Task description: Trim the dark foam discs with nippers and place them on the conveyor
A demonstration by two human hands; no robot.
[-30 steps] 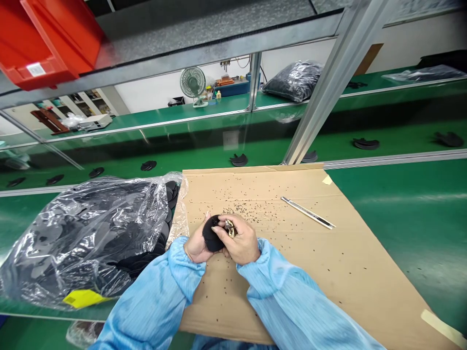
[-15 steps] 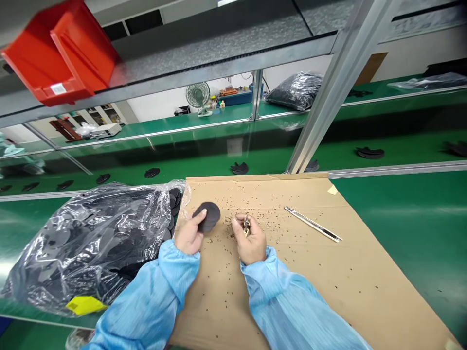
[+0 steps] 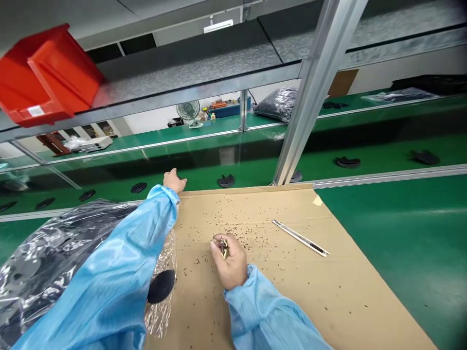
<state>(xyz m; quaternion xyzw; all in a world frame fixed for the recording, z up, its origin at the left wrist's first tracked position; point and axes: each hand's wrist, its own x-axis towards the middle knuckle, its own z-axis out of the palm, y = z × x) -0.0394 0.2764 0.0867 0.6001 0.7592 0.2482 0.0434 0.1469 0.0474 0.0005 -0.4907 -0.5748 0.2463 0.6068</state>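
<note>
My left hand (image 3: 175,181) is stretched out to the green belt behind the cardboard, its thumb and finger apart. A dark edge shows just beside the fingertips; most of that piece is hidden behind the hand. Above the cardboard (image 3: 292,296), my right hand (image 3: 230,262) is closed around small metal nippers (image 3: 224,248) with brass-coloured parts. Tiny dark scraps lie scattered around and beyond it. A black rounded disc (image 3: 161,287) rests on the clear plastic under my left forearm.
A large plastic bag (image 3: 73,238) of black pieces lies at left. On the right of the cardboard is a slim utility knife (image 3: 301,237). Dark pieces (image 3: 226,181) sit spaced along the green belt (image 3: 204,182). A metal post (image 3: 317,92) and a shelf with a red bin (image 3: 54,80) stand ahead.
My left hand, which held a black disc above the cardboard, has reached forward to the belt. My right hand keeps its grip on the nippers. The view has shifted right and tilted up.
</note>
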